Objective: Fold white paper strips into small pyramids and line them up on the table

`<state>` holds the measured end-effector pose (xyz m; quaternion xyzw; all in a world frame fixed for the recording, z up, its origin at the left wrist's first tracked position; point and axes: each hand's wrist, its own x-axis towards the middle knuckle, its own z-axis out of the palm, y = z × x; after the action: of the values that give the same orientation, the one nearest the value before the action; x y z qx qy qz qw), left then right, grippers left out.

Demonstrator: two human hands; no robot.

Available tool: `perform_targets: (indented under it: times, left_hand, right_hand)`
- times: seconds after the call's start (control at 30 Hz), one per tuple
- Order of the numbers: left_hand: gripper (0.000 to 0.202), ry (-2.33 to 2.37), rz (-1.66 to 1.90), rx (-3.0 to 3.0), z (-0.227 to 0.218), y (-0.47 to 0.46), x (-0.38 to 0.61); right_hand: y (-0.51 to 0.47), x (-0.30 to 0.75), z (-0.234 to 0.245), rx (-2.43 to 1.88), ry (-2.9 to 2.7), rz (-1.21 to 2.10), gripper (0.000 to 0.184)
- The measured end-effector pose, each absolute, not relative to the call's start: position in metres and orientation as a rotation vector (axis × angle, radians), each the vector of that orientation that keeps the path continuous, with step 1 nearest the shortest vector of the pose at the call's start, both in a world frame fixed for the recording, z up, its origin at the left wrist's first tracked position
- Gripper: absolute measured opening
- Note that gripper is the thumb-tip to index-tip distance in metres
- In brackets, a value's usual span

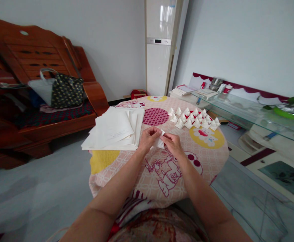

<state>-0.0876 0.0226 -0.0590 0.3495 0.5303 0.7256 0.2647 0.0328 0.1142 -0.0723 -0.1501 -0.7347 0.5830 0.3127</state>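
My left hand (149,137) and my right hand (172,142) meet over the middle of a small table covered with a patterned cloth (159,174). Both pinch one small piece of white paper (161,141), fingers closed on it. A stack of white paper sheets (115,129) lies on the table's left side, just left of my left hand. Several small folded white paper shapes (194,118) sit in rows at the far right of the table, beyond my right hand.
A wooden bench (43,97) with a dotted bag (61,89) stands at the left. A glass shelf unit (257,114) with books and a green dish runs along the right. A tall white appliance (160,47) stands at the back wall. Grey floor surrounds the table.
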Motion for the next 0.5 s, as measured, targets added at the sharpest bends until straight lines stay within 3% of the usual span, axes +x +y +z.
perform_targets:
  times: [0.2, 0.5]
  left_hand:
    - [0.043, 1.322, 1.943, 0.946, -0.0531, 0.0186, -0.09]
    - [0.044, 1.323, 1.826, 1.073, -0.0504, 0.0136, -0.0933]
  right_hand:
    - [0.1158, 0.0335, -0.0711, -0.406, -1.808, 1.75, 0.037]
    - [0.1164, 0.0402, -0.0644, -0.483, -1.804, 1.897, 0.027]
